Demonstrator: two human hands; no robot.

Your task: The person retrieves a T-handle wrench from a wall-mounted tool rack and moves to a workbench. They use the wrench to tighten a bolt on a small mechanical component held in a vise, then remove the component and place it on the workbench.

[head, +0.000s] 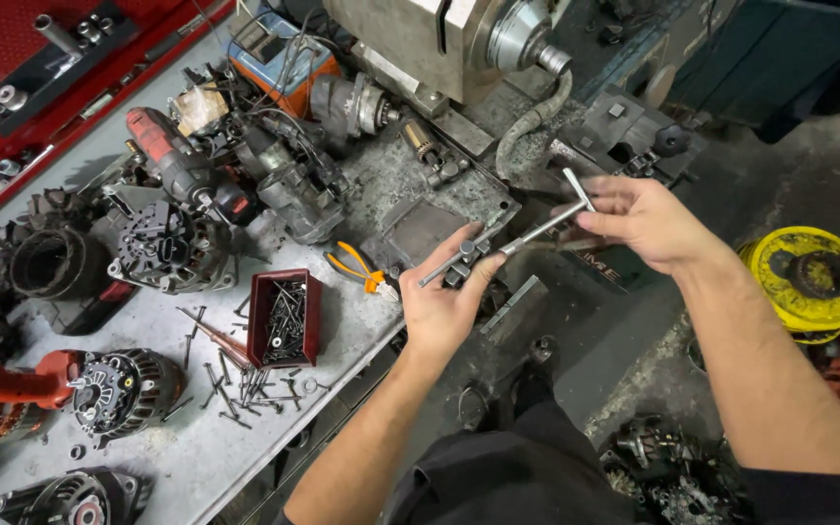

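Above the near edge of a cluttered workbench, held in the air between both hands, is a T-handle wrench (527, 233). Its long steel shaft runs on a slant from lower left to upper right, with the short crossbar at the far right end. The right hand (644, 219) is closed around the shaft just below the crossbar, thumb and fingers pinching it. The left hand (444, 301) sits at the lower left end, fingers wrapped around a small dark metal part (467, 255) that the shaft meets there; how the two join is hidden by the fingers. The left hand is nearer the bench, the right hand is out over the floor.

Just left of the left hand, on the bench, lie orange-handled pliers (357, 267). Further left stands a small dark red tray (284, 318) full of screws, with more loose screws (235, 384) scattered on the grey benchtop (196, 457) around it. Several alternators (128, 389) and their stripped housings crowd the left side, along with a red and black power drill (182, 165). At the far left edge is a red socket case (12, 68). Behind the hands, far centre, sits a heavy grey machine (439, 39) with a ribbed hose.

To the right, on the stained concrete floor (809, 185), stands a yellow spool (809, 282). The person's dark trousers and a shoe show at the near centre.
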